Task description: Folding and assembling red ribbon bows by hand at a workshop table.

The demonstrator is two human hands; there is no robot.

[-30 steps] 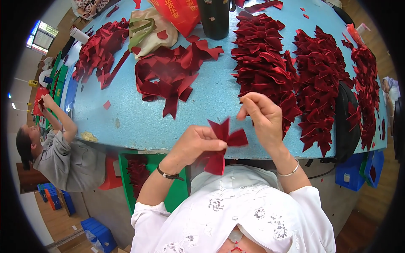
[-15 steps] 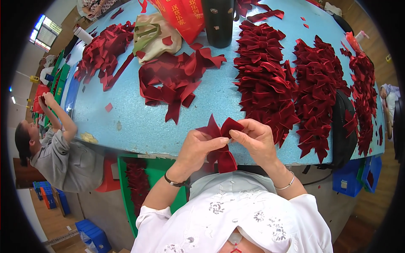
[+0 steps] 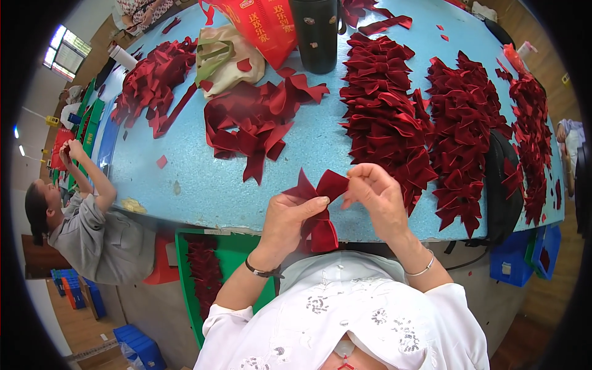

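Observation:
A dark red velvet ribbon bow (image 3: 323,229) is held up over the table's near edge. My left hand (image 3: 285,221) is closed on its middle, with the thumb pressed across the knot. One loop points up to the right, a pointed tail sticks up on the left, and more ribbon hangs below. At the upper right loop's outer edge, the fingertips of my right hand (image 3: 383,200) pinch the ribbon; the fingers are bent. Beyond my hands lies a tangle of loose red ribbon strips (image 3: 250,117).
Long rows of finished bows (image 3: 379,105) cover the right side of the blue table (image 3: 185,191). A black tumbler (image 3: 314,37), red bag (image 3: 265,28) and cloth bag (image 3: 225,68) stand at the back. A black bag (image 3: 499,191) hangs at right. A co-worker (image 3: 98,222) sits left.
My right hand has shifted from the bow's middle to the outer edge of its right loop. My left hand keeps its hold on the knot.

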